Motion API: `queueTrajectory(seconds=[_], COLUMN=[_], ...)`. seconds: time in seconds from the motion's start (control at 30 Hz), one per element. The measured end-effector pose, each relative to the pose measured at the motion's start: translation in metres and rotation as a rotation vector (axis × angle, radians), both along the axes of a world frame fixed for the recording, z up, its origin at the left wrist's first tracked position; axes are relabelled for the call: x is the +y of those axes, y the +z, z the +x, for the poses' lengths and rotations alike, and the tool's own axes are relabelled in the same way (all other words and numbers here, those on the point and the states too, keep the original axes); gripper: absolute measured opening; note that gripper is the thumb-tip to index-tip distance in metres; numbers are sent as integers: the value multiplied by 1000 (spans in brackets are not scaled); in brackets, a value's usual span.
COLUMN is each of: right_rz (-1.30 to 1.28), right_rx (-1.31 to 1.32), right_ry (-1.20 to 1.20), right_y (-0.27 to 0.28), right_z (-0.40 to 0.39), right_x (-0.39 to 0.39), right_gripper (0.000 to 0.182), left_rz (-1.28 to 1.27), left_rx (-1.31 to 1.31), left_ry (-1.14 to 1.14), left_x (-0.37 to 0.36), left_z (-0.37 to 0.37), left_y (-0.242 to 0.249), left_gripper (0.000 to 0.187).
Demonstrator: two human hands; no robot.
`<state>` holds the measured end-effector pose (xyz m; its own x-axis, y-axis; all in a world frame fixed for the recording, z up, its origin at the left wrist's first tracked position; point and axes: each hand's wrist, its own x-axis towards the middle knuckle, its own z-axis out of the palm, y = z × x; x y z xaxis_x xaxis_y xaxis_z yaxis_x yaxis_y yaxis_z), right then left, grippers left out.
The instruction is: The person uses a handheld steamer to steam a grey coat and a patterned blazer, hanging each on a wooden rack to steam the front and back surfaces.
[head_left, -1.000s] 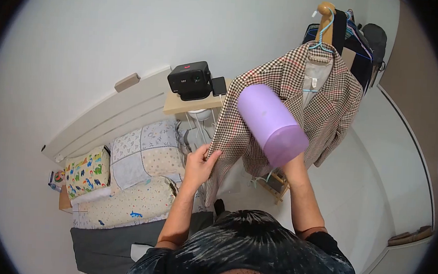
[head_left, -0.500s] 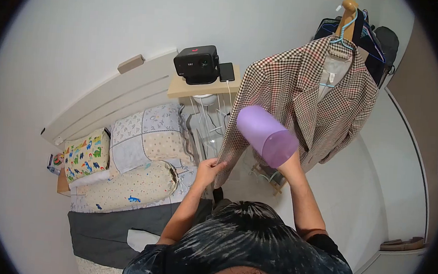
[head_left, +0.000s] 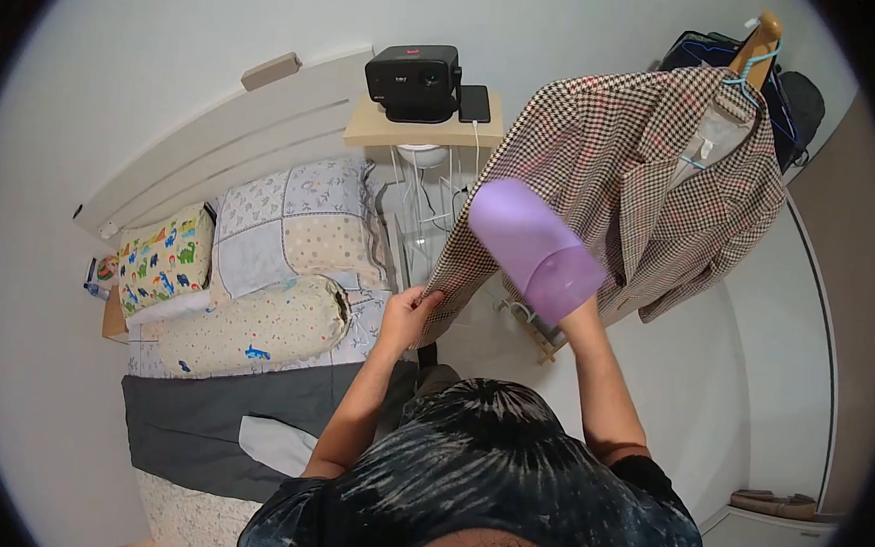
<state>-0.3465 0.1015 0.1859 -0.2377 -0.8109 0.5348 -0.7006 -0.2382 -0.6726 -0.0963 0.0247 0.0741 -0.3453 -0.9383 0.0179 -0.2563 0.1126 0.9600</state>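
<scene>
A checked blazer (head_left: 606,143) hangs from a light blue hanger (head_left: 750,77) on a wooden stand. My left hand (head_left: 407,319) pinches the cuff end of the sleeve on the blazer's left side and holds it out toward the bed. In my right hand (head_left: 581,320) is a purple, translucent-ended device (head_left: 530,241), tilted, with its rounded end against or just in front of that sleeve. The device hides most of my right hand's fingers.
A black projector (head_left: 412,81) and a phone (head_left: 475,103) sit on a small wooden shelf (head_left: 366,127). The bed with pillows (head_left: 301,215) and a bolster (head_left: 254,330) lies at left. Dark clothes and a cap hang behind the blazer.
The view has shifted, so the blazer and stand appear farther right and the bed higher. The purple device has moved slightly up along the sleeve. Both hands keep their hold.
</scene>
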Motion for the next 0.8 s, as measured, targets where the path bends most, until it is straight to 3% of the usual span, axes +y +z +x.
queueTrajectory(seconds=[0.1, 0.23, 0.3, 0.33, 0.4, 0.43, 0.8], right_rz=[210, 95, 125, 126, -197, -197, 89], right_rx=[-110, -176, -403, -403, -113, -115, -537], right_ry=[82, 121, 102, 100, 75, 71, 159], right_y=[-7, -12, 10, 17, 24, 24, 24], right_z=[13, 12, 7, 1, -12, -12, 9], right_x=[5, -3, 0, -3, -6, -5, -3], right_gripper=[31, 32, 30, 30, 26, 26, 24], left_rz=[-50, -45, -33, -32, -51, -51, -13], left_rx=[26, 27, 17, 17, 11, 10, 49], left_ry=[26, 25, 32, 31, 44, 40, 29], left_x=[-1, -9, -6, -6, -5, -6, -5], left_z=[1, 7, 7, 7, 8, 8, 5], left_y=[-5, -26, -12, -10, -9, -11, -11], left_gripper=[23, 23, 23, 23, 23, 23, 21])
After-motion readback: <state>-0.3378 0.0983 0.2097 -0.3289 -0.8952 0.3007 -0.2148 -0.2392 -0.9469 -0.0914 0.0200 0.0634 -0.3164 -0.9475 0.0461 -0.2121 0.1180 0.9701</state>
